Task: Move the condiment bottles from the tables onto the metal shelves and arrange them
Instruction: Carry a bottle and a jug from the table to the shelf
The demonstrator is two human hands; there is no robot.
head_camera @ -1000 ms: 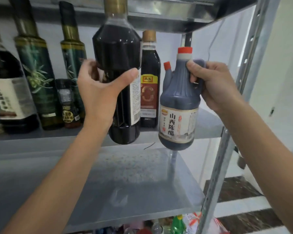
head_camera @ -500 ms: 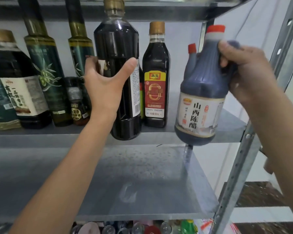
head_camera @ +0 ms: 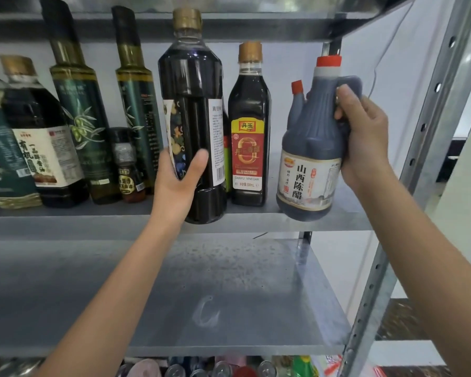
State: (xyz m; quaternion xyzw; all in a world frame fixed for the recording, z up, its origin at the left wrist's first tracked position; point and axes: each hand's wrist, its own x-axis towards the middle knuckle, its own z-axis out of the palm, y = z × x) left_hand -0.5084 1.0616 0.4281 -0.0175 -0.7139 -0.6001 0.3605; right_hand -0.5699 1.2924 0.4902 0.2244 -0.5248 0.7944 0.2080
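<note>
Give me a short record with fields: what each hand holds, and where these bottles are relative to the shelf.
left hand: grips tall dark bottle low on its body
right hand: grips vinegar jug by its handle
bottle position: both at the shelf front edge; contact unclear
between them: Danyu vinegar bottle, standing on shelf

Perforated galvanised steel shelf upright (head_camera: 419, 148) at right. Pale blue-white wall (head_camera: 297, 50) behind, left of upright. Cream wall (head_camera: 468, 213) right of upright. Dark speckled floor (head_camera: 400, 319), white band (head_camera: 408, 352) beside upright's lower end. Soft, even light.
</note>
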